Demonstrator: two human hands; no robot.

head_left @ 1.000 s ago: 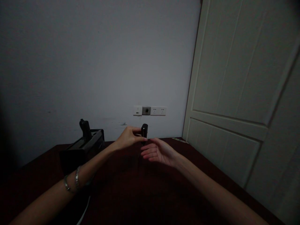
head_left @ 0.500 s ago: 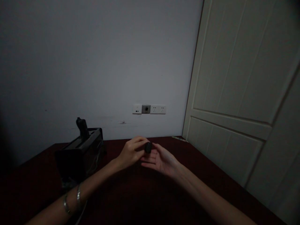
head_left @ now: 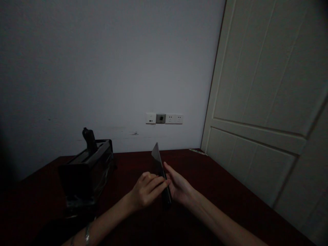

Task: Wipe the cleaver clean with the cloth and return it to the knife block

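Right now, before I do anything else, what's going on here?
A person has a knife up over the dark red table. The left hand holds it with the fingers across the top of the handle, while the right hand is cupped close beside the handle; whether it grips is hard to tell. The blade points toward the wall. A black box stands to the left, another dark handle sticking up from its top.

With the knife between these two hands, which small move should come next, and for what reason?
Probably the right hand should close gently around the handle of the knife: it is cupped beside the handle with the thumb raised, while the left hand grips the upper part, leaving the near end uncovered.
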